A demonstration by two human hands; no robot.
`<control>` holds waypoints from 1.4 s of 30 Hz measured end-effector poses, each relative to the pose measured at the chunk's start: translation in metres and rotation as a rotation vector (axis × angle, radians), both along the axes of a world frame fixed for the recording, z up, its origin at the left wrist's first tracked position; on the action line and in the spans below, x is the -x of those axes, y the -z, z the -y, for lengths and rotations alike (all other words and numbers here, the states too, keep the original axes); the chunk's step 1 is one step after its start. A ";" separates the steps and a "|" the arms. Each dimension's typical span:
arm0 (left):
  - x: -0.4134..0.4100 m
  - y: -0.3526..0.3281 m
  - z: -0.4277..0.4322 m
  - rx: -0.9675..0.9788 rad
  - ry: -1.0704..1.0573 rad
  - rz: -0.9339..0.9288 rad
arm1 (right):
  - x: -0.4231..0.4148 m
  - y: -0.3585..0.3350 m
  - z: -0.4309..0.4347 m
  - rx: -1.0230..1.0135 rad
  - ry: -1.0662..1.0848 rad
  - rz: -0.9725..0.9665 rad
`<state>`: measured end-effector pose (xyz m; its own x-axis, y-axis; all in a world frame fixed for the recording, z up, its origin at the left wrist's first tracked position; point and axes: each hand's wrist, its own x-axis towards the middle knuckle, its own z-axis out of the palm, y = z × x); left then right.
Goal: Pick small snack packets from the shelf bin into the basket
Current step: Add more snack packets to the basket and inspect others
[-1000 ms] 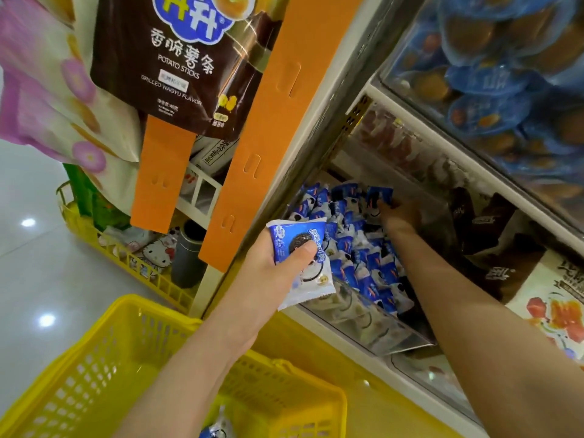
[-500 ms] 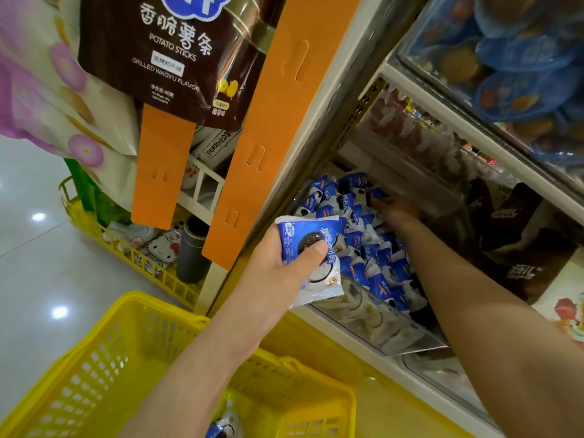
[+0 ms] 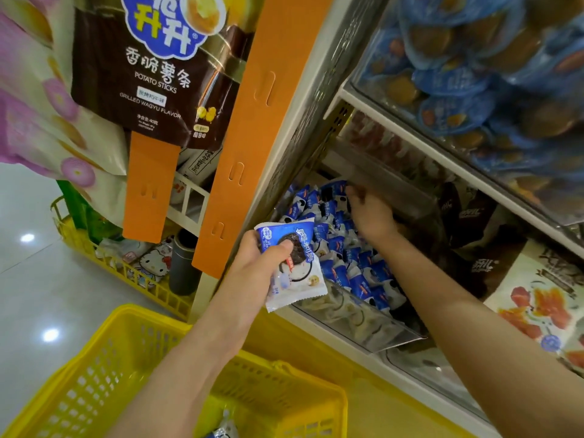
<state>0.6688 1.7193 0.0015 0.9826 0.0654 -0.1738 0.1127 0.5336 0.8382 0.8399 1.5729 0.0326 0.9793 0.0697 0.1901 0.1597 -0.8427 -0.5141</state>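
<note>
The left grip pinches one blue-and-white snack packet, thumb pressed across its printed front and the other fingers behind it. It holds the packet in the air just in front of the shelf bin and above the far rim of the yellow basket. The bin is a clear plastic tray on a low shelf, heaped with more of the same small packets. The right grip reaches deep into it and rests on the heap with its back to the camera. Its fingertips are down among the packets at the far end, and I cannot tell whether they are pinching one or only touching. Another packet lies in the bottom of the basket, at the lower edge of the view. A dark bag of potato sticks hangs at upper left beside an orange display strip. Under them a second yellow basket sits on the glossy floor, holding assorted goods. The shelf above the bin carries round blue packs, and dark brown packets lie to the right of the bin.
</note>
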 end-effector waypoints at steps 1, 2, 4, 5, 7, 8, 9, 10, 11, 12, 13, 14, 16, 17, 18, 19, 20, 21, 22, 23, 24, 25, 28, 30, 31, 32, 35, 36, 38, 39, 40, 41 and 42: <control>0.002 -0.001 0.000 -0.026 0.003 0.019 | 0.018 -0.005 -0.004 -0.029 -0.058 0.070; 0.004 -0.001 0.000 -0.065 0.001 0.038 | 0.037 -0.010 -0.008 -0.083 -0.114 0.114; 0.008 -0.002 0.001 -0.141 -0.008 0.063 | 0.074 -0.017 -0.013 -0.212 -0.233 0.091; 0.010 -0.002 0.002 -0.164 -0.009 0.075 | 0.091 -0.017 -0.014 -0.249 -0.275 0.030; 0.013 0.000 0.005 -0.219 -0.001 0.113 | 0.120 -0.018 -0.017 -0.240 -0.338 -0.091; 0.015 0.000 0.006 -0.259 0.006 0.131 | 0.129 -0.018 -0.016 -0.245 -0.365 -0.131; 0.016 0.001 0.007 -0.292 0.014 0.142 | 0.134 -0.019 -0.015 -0.283 -0.379 -0.157; 0.017 0.001 0.007 -0.317 0.021 0.148 | 0.137 -0.021 -0.013 -0.346 -0.378 -0.175; 0.018 0.001 0.008 -0.332 0.027 0.154 | 0.139 -0.022 -0.011 -0.411 -0.365 -0.194; 0.019 0.000 0.009 -0.337 0.032 0.159 | 0.140 -0.024 -0.007 -0.460 -0.345 -0.200; 0.020 -0.001 0.010 -0.332 0.036 0.161 | 0.141 -0.025 -0.005 -0.492 -0.328 -0.188; 0.021 -0.001 0.011 -0.321 0.042 0.159 | 0.142 -0.026 -0.003 -0.511 -0.316 -0.161; 0.022 -0.004 0.012 -0.292 0.062 0.135 | 0.146 -0.028 0.000 -0.538 -0.298 -0.087; 0.023 -0.004 0.013 -0.271 0.069 0.111 | 0.147 -0.029 0.001 -0.553 -0.283 -0.048; 0.024 -0.003 0.013 -0.246 0.072 0.093 | 0.147 -0.029 0.002 -0.584 -0.261 -0.021; 0.024 -0.003 0.014 -0.225 0.067 0.086 | 0.146 -0.030 0.003 -0.638 -0.231 -0.016; 0.024 -0.002 0.014 -0.209 0.051 0.087 | 0.146 -0.031 0.005 -0.712 -0.199 -0.040; 0.024 -0.002 0.014 -0.185 0.023 0.091 | 0.145 -0.031 0.006 -0.785 -0.173 -0.088; 0.024 -0.003 0.014 -0.149 -0.010 0.094 | 0.146 -0.031 0.007 -0.844 -0.157 -0.142; 0.024 -0.003 0.013 -0.118 -0.042 0.091 | 0.146 -0.030 0.008 -0.877 -0.152 -0.184; 0.024 -0.003 0.012 -0.108 -0.069 0.084 | 0.148 -0.028 0.009 -0.890 -0.154 -0.205; 0.023 -0.003 0.012 -0.121 -0.086 0.075 | 0.150 -0.027 0.011 -0.890 -0.165 -0.203; 0.022 -0.001 0.012 -0.249 -0.130 0.041 | 0.156 -0.025 0.015 -0.822 -0.253 -0.073; 0.022 -0.002 0.013 -0.327 -0.145 0.048 | 0.159 -0.026 0.017 -0.723 -0.347 0.045; 0.023 -0.002 0.014 -0.391 -0.149 0.080 | 0.160 -0.026 0.017 -0.681 -0.388 0.073; 0.025 -0.004 0.015 -0.492 -0.155 0.133 | 0.162 -0.026 0.017 -0.651 -0.416 0.082; 0.030 -0.009 0.016 -0.740 -0.156 0.292 | 0.164 -0.024 0.019 -0.575 -0.433 0.063; 0.030 -0.008 0.016 -0.747 -0.148 0.292 | 0.164 -0.024 0.019 -0.576 -0.431 0.040; 0.029 -0.007 0.015 -0.642 -0.139 0.252 | 0.163 -0.024 0.020 -0.615 -0.430 -0.038; 0.027 -0.006 0.015 -0.544 -0.141 0.228 | 0.162 -0.024 0.020 -0.618 -0.439 -0.078; 0.026 -0.006 0.014 -0.431 -0.139 0.203 | 0.161 -0.024 0.020 -0.599 -0.455 -0.109; 0.025 -0.006 0.015 -0.320 -0.130 0.174 | 0.161 -0.022 0.020 -0.564 -0.479 -0.129; 0.024 -0.007 0.015 -0.227 -0.113 0.146 | 0.161 -0.021 0.019 -0.520 -0.498 -0.128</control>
<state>0.6450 1.7047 0.0082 0.9805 0.1965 0.0002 -0.0669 0.3330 0.9405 0.6786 1.5539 0.0537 0.8717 0.4447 0.2060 0.3724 -0.3275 -0.8684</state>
